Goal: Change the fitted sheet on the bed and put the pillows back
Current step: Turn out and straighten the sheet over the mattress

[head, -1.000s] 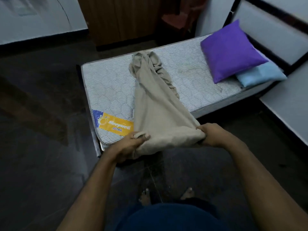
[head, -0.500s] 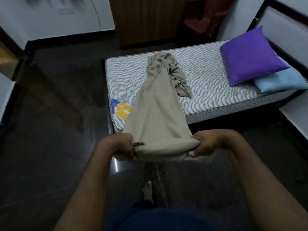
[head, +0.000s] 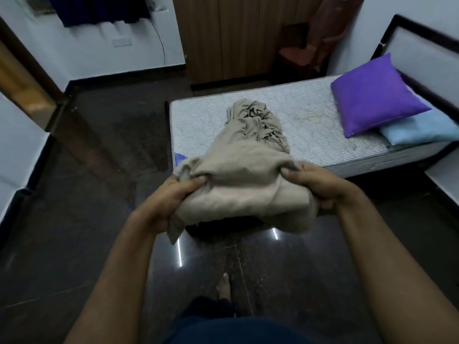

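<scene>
A beige fitted sheet (head: pixel 244 170) stretches from a crumpled heap on the bare striped mattress (head: pixel 198 120) out over its near corner to me. My left hand (head: pixel 171 197) grips the sheet's bunched left edge, and my right hand (head: pixel 313 186) grips its right edge. The gathered end hangs in folds between both hands above the floor. A purple pillow (head: pixel 375 94) lies at the head of the mattress, partly on a light blue pillow (head: pixel 419 130).
The dark headboard (head: pixel 422 43) stands at the right. A wooden wardrobe (head: pixel 228 38) and a reddish chair (head: pixel 305 45) stand behind the bed. Dark glossy floor (head: pixel 74 219) surrounds the bed's foot. A white panel (head: pixel 444 180) lies at the right edge.
I have stepped back from the bed, pulling the sheet toward me. More cloth is now bunched between my hands, and the mattress label is almost covered.
</scene>
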### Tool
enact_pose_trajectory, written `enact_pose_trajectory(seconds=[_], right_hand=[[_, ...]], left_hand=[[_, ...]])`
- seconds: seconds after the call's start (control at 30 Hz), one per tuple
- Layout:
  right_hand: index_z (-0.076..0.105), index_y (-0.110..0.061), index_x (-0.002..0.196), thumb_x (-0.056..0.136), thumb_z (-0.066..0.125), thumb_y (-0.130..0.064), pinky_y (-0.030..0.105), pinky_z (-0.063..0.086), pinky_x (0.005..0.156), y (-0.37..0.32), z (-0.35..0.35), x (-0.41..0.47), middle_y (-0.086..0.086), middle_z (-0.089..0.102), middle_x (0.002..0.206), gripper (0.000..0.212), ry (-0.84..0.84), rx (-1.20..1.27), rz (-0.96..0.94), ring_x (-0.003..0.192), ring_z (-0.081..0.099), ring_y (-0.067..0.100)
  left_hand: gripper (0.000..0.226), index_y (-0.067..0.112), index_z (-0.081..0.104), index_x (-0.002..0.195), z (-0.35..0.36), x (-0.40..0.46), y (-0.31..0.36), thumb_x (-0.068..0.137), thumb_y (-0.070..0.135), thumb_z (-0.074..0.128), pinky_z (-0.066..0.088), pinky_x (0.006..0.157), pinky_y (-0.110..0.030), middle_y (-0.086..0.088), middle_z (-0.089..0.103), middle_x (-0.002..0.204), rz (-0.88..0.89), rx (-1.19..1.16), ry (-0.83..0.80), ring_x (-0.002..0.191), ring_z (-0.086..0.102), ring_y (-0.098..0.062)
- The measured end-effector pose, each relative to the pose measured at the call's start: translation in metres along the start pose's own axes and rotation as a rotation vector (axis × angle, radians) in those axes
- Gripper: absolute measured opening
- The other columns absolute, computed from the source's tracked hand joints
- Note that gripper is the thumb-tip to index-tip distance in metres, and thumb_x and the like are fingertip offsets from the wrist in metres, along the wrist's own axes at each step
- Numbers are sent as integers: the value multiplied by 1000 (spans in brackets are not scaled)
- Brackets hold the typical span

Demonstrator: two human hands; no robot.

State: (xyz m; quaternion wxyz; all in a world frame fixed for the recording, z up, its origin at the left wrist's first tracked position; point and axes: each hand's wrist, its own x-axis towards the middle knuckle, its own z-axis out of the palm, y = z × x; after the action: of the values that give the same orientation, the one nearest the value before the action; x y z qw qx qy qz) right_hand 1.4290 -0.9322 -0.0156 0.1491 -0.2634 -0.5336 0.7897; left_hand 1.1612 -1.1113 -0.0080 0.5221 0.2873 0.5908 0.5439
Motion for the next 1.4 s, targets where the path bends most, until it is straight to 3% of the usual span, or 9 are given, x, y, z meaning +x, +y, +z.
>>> enact_pose_trajectory(seconds=[0.13,0.3,0.47,0.63,0.73,0.83,1.03,1.27,1.4], right_hand=[[67,4,117,86,80,-37,36,58,81,7,-11,12,26,69,111,53,-136,-255,328,98,68,30],[65,-6,123,92,69,-19,32,57,84,-1,-26,63,14,73,116,34,257,11,-19,109,68,28],[66,-3,110,87,79,-31,44,54,98,-14,-48,116,15,74,113,39,335,-377,-87,113,68,31],[60,-16,79,82,83,-36,36,49,80,-44,-61,166,-2,67,83,30,392,-463,-163,84,64,15],[69,-19,92,89,78,-21,30,53,81,-60,-71,197,-1,74,91,10,505,-347,-228,92,70,18],[69,-12,104,92,71,-16,24,56,77,-72,-81,218,2,77,96,13,429,-235,-165,94,72,15],[70,-12,115,88,76,-41,39,51,96,-89,-140,272,12,74,115,40,126,-489,79,109,70,25],[32,-42,153,70,72,-76,35,36,119,-130,-195,362,-5,36,160,98,65,-767,-70,144,36,8],[37,-38,150,77,67,-74,42,35,117,-172,-205,399,-5,33,153,87,-48,-1048,-273,139,33,10]], left_hand=[[22,19,80,101,-11,1,5,85,34,81,53,96,-41,-20,71,117,-281,29,-242,106,68,-29],[49,2,72,118,-19,52,24,77,25,86,61,81,-35,-21,73,114,-153,-166,-102,100,73,-28],[21,11,76,106,-18,126,56,88,23,77,57,85,-31,-5,78,100,164,366,-17,99,74,-19],[28,8,74,111,-42,184,90,91,28,71,58,91,-37,-12,76,108,60,230,-134,104,73,-25],[22,6,70,112,-54,224,106,98,21,63,60,77,-27,-9,77,100,-45,109,-184,90,74,-18],[18,9,69,114,-50,260,110,99,16,61,59,68,-22,-4,78,94,-134,59,-207,82,74,-13],[23,12,76,107,-35,342,115,95,31,71,56,89,-31,-4,78,99,-16,452,-109,99,73,-21],[21,11,74,111,29,418,139,97,25,68,55,97,-38,-7,77,107,-20,308,-140,105,72,-21],[27,10,71,119,59,456,155,97,24,68,50,107,-46,-12,75,116,-25,259,-169,114,69,-27]])
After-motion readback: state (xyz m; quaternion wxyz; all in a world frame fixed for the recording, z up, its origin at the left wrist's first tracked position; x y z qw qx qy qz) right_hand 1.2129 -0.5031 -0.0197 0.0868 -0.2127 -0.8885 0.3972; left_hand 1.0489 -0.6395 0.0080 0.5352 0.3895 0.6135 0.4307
